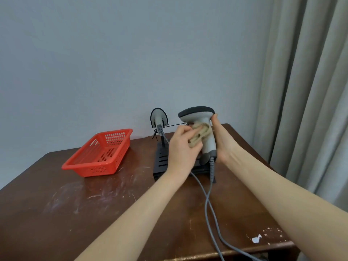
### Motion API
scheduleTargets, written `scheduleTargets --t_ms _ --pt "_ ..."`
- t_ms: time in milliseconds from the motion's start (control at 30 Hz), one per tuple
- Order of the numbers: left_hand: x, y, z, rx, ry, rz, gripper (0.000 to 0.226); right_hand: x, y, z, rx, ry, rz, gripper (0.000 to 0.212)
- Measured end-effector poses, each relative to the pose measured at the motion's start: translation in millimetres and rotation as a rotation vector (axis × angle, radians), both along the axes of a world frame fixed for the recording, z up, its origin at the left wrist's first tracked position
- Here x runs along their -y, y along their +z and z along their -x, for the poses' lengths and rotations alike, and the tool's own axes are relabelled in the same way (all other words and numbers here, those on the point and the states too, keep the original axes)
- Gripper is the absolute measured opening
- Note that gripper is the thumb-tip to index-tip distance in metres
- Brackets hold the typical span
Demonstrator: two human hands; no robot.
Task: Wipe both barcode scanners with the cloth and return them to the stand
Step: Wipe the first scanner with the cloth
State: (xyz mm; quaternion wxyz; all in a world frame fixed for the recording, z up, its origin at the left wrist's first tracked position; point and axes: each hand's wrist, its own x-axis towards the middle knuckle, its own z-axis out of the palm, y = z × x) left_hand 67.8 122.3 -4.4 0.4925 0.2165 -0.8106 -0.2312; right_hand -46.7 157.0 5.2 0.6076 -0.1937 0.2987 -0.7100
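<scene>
Cloth (200, 135) sits bunched in the left hand (180, 148), whose grip pinches it against the neck of the raised scanner (198, 113). The right hand (224, 143) wraps its grip round the handle, steadying it above the stand (162, 162) for rubbing. The other scanner (159, 117) hangs on the stand, out of the way.

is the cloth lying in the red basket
No, the left hand holds the cloth against the scanner gripped by the right hand.
</scene>
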Motion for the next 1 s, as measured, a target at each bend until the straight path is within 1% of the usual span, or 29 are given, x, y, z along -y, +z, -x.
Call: scheduleTargets --t_ms 67,167,267,367,433,567,600,667,767,833,900,1000 --pt "-12 -16 -6 0.01 -0.057 -0.007 0.036 2 -3 8 -0.014 -0.043 -0.041 0.078" --pt "-14 -22 -8 0.022 -0.091 0.027 0.037 2 -9 14 -0.103 -0.071 -0.057 0.086" --pt "-6 -5 2 0.008 -0.05 -0.015 0.033 -4 -6 3 -0.091 0.014 0.01 0.069" --pt "4 9 11 -0.024 0.026 -0.083 0.032 -4 -1 -1 -0.094 0.024 0.043 0.056" --pt "1 6 10 -0.031 0.015 -0.1 0.033 -4 2 0 -0.093 0.003 0.033 0.053" --pt "-24 -17 -1 0.028 -0.101 -0.105 0.035 -2 -5 14 -0.142 -0.047 -0.036 0.05" --pt "-24 -18 -2 0.033 -0.11 -0.09 0.034 0 -8 15 -0.14 -0.042 -0.043 0.048" --pt "-15 -10 2 0.018 -0.064 -0.086 0.032 -1 -9 12 -0.098 0.003 -0.016 0.045" --pt "4 10 12 -0.019 0.035 -0.101 0.029 -4 -5 5 -0.069 0.03 0.073 0.051" --pt "7 14 15 -0.006 0.066 -0.066 0.029 -4 -2 3 -0.081 0.037 0.081 0.053" --pt "-3 5 12 0.008 0.034 -0.063 0.031 -3 0 4 -0.073 0.031 0.052 0.052" --pt "-22 -15 3 0.032 -0.105 -0.085 0.034 -3 -5 13 -0.147 -0.031 -0.038 0.054"
